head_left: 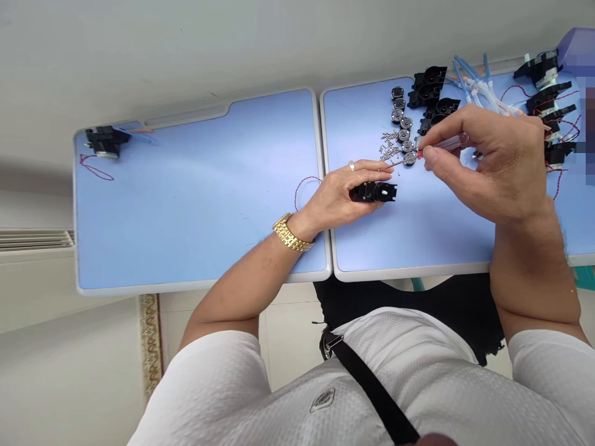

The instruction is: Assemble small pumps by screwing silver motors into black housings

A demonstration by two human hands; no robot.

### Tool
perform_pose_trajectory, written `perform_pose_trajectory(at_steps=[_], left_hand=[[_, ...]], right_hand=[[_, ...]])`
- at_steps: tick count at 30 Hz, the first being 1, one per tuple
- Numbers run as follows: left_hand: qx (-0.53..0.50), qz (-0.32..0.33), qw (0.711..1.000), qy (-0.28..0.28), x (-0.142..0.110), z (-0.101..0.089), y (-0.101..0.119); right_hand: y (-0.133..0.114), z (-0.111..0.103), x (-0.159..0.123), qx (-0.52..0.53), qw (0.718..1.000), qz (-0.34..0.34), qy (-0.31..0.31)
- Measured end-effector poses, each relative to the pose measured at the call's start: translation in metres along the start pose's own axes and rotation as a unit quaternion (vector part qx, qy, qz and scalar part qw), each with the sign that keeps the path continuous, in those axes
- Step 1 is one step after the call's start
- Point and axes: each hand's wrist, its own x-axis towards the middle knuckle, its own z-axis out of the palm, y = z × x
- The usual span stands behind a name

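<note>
Right hand [488,164] pinches a clear-handled screwdriver [446,144]; left hand [332,201] grips a black housing [374,192]; shirt badge [322,400] unreadable.

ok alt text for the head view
Over a pale blue table, the right hand holds a clear-handled screwdriver and the left hand grips a black plastic housing, beside round metal discs and tiny metal pins.

A white short-sleeved shirt [385,371] of dimpled fabric, a small badge [322,400] on its chest, is crossed by a black strap [372,387] with a metal buckle [331,344]. Black clothing [409,310] covers the lap. A gold link watch [289,233] and a silver ring [351,165] adorn the left hand [337,198].
</note>
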Motion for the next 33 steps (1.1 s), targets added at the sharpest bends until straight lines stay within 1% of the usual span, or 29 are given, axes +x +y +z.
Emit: perform_pose_trajectory(at_steps=[3,10,16,21,25,29,33], left_hand=[[-0.004,0.011,1.0,0.005,-0.0005,0.0003,-0.0007],[-0.002,0.005,1.0,0.002,-0.0007,0.0007,-0.002],[-0.002,0.03,0.999,0.014,-0.0012,0.0021,-0.0012],[0.005,0.007,1.0,0.006,-0.0015,0.0025,-0.0014],[0.008,-0.004,1.0,0.008,-0.0013,0.0026,-0.0023],[0.005,0.009,1.0,0.007,-0.0015,0.0022,-0.0031],[0.004,0.015,1.0,0.007,-0.0016,0.0006,-0.0011]], right_hand=[[-0.0013,0.0001,0.0,-0.002,1.0,-0.006,0.007],[0.0014,0.0004,0.0007,-0.009,1.0,-0.008,0.007],[0.0012,0.0001,0.0003,-0.024,1.0,-0.005,0.003],[0.0034,0.0009,0.0002,-0.04,0.999,-0.012,0.0],[0.0048,0.0003,0.0009,-0.048,0.999,0.0,-0.01],[0.004,-0.0005,0.0007,-0.051,0.999,0.009,-0.016],[0.0037,0.0006,-0.0001,-0.04,0.999,-0.002,-0.014]])
